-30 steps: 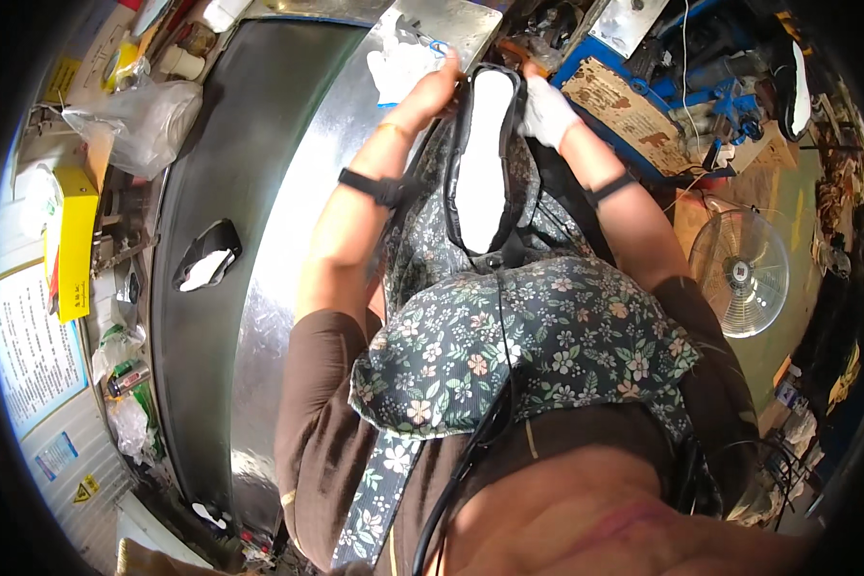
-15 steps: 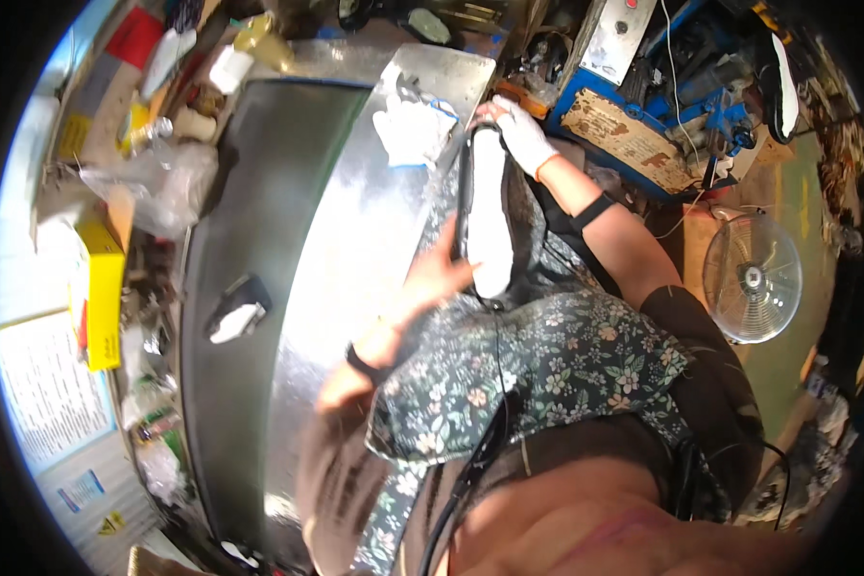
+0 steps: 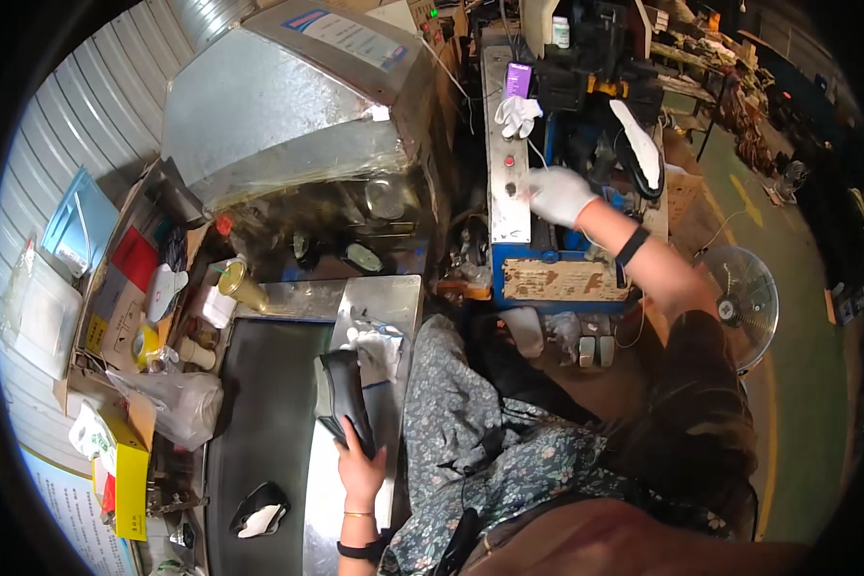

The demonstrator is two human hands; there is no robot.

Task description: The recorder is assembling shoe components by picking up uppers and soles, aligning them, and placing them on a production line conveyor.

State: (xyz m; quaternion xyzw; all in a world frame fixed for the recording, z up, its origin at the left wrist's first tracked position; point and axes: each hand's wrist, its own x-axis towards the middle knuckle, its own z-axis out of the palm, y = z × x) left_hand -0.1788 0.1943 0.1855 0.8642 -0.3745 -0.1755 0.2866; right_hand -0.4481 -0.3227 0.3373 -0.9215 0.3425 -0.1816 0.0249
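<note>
My bare left hand (image 3: 360, 470) grips one end of a black shoe (image 3: 344, 384), its thumb and fingers on either side. The shoe lies over the bright metal ledge beside the dark belt (image 3: 269, 403). Close by, a crumpled white glove (image 3: 379, 348) rests on the same ledge. My right hand (image 3: 562, 197), in a white glove, is at the edge of a metal control panel (image 3: 511, 216) with buttons. How its fingers are bent is unclear. To the right of that hand, a shoe with a white sole (image 3: 636, 144) sits on the blue machine.
Another dark shoe with a white inside (image 3: 259, 511) lies on the belt. A large metal hood (image 3: 288, 106) stands behind it. Boxes and a plastic bag (image 3: 178, 408) line the left side. A fan (image 3: 739, 307) stands at right. A second white glove (image 3: 518, 117) lies on the panel.
The shoe has gone from my lap, where both hands held it white sole up, to the ledge at left under my left hand. My right hand has moved to the panel. The view has shifted.
</note>
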